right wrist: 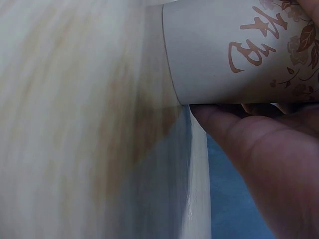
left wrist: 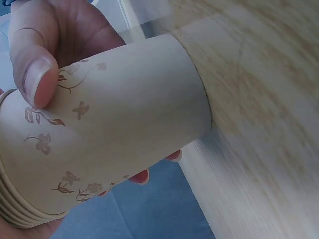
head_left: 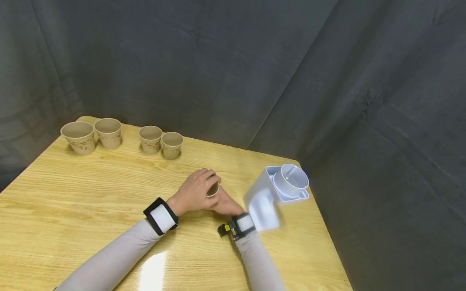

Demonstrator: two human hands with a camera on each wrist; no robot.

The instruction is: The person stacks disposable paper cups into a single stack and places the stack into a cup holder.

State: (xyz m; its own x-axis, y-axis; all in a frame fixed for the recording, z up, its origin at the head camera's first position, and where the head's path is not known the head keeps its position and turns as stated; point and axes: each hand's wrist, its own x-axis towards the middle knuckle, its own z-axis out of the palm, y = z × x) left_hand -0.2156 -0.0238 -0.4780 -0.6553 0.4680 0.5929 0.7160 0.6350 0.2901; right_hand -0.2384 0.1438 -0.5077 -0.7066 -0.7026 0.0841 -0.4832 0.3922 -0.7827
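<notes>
In the head view, both hands are at a beige paper cup stack [head_left: 213, 190] standing just left of a white plastic object. Several nested rims show along its top edge in the left wrist view, and brown flowers decorate the paper cups [left wrist: 124, 109]. My left hand [head_left: 196, 190] grips the top, its fingers bent over the rim. Lower down, my right hand [head_left: 227, 204] holds the side, partly hidden behind the left hand in the head view. From the right wrist, the bottom of the stack [right wrist: 214, 55] is right at the tabletop, with brown lettering on its side.
Two larger paper cups [head_left: 81, 145] [head_left: 110, 140] stand at the back left of the wooden table [head_left: 91, 194]. Two smaller ones [head_left: 149, 145] [head_left: 171, 151] stand side by side near the back edge. On the right is a white plastic object [head_left: 260, 204] with a round container [head_left: 293, 182] on top.
</notes>
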